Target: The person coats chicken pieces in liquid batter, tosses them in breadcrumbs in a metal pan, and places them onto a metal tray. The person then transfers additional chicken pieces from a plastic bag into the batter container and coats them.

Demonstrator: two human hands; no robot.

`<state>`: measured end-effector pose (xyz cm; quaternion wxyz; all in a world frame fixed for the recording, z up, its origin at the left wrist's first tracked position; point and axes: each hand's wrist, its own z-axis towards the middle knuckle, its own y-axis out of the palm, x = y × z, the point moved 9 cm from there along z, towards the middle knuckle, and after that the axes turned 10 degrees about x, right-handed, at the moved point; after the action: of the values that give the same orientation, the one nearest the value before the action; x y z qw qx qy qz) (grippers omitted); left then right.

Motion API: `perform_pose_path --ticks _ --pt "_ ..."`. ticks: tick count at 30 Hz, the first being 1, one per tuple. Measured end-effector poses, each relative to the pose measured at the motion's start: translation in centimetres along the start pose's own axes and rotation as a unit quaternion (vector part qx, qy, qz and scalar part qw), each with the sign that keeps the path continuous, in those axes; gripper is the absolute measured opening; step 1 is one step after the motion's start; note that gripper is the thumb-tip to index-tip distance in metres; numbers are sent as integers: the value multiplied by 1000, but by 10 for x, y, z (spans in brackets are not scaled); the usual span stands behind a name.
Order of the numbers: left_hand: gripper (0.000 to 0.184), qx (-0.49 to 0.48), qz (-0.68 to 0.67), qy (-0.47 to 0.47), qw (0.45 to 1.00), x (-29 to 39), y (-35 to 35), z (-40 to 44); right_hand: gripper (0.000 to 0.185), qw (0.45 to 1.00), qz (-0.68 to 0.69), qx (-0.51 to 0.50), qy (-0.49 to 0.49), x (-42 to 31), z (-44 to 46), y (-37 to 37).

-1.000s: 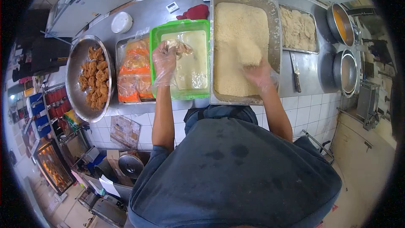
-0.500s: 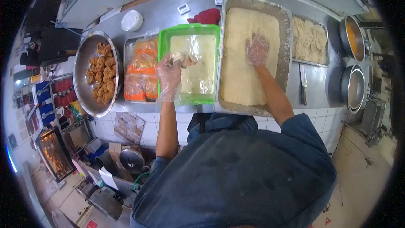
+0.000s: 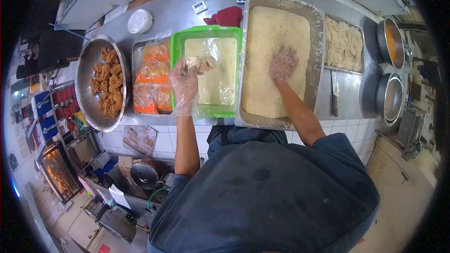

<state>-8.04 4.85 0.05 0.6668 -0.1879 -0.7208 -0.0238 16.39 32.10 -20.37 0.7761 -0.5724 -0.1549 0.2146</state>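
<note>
A: Where's the meat piece [image 3: 206,62]?
B: In the left hand [image 3: 183,82], above the green tub [image 3: 206,28]. The gloved grip is pinched round one end — the other end juts out over the pale batter [image 3: 216,90].
A: And the right hand [image 3: 284,62]?
B: Palm down on the breading [image 3: 262,91] in the steel tray [image 3: 316,61], fingers spread. Whether anything lies beneath it, I can't tell.
A: How would you do that well?
B: I'd press with a flat, even palm, so the crumbs stay inside the tray's walls. On the left, a light pinch should serve — squeezing might wipe the coating off. Holding the piece above the tub lets drips fall there, not on the desk [image 3: 168,14].
A: Anything to avoid?
B: Wet fingers in the breading; they'd probably make it clump.
</note>
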Motion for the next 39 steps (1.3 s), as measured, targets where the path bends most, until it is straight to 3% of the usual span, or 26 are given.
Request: perform_pose_path --ticks 5,9,14,21,24,26,30,33,36,39 --pt "11 28 7 -44 999 -17 -3 -5 60 998 -21 -65 15 -9 -16 -2" --pt "11 -5 -3 -31 1000 -23 0 1 59 992 33 -118 41 -16 -9 -20" --pt "14 20 -34 -42 998 -28 -8 12 62 997 25 -67 -18 -16 -39 6" --pt "18 -5 -15 -31 999 -32 -12 15 62 990 -7 -138 17 -18 -39 -22" --pt "17 -18 4 0 1000 -35 -18 20 61 998 18 -57 -30 -17 -55 -18" --pt "17 -10 66 25 997 -34 -22 22 61 995 22 -65 -70 -18 -69 -30" --pt "15 12 37 -13 999 -30 -24 22 60 992 36 -56 -111 -13 -89 -46" --pt "15 -4 30 -24 999 -19 -27 10 60 993 50 -47 -96 -17 -82 -58" --pt "16 10 15 -15 1000 -34 -28 9 62 981 84 -159 80 3 -61 -20" --pt "18 13 1 -27 1000 -33 -28 3 58 986 121 -45 106 -1 -38 -8"
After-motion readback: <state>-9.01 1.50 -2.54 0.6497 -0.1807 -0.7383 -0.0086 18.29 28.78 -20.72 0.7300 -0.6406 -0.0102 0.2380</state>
